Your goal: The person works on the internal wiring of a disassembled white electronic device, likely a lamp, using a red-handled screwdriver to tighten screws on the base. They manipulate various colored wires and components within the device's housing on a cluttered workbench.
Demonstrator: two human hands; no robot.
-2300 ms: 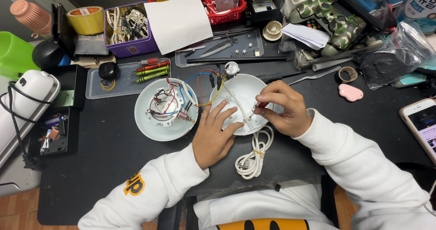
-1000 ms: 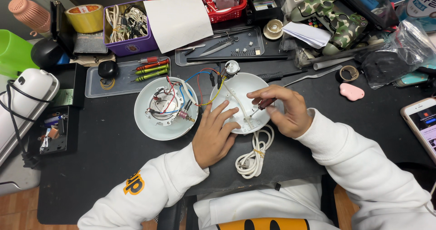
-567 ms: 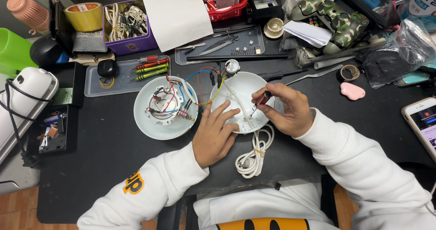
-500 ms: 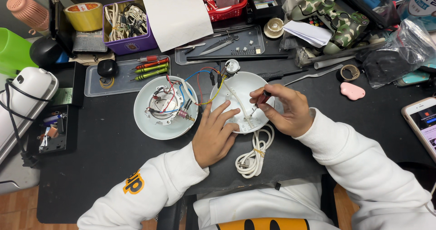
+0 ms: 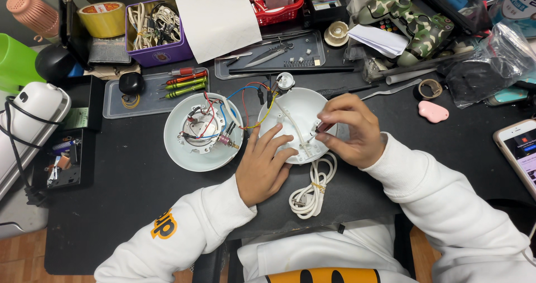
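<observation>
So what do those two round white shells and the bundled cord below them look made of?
Both shells look like moulded plastic: smooth, evenly white, faintly glossy. The cord seems rubber or vinyl sheathed, folding softly. The left hand steadies one shell; the right hand pinches a small tool.

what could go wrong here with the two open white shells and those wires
1. The coloured wires run taut-looking between the left shell and the right shell; sliding either one may strain the joints.
2. The right hand pinches a small tool at the shell's rim while the left hand only presses flat, so a slip seems possible.
3. The coiled white cord lies at the table edge and might snag a sleeve.
</observation>
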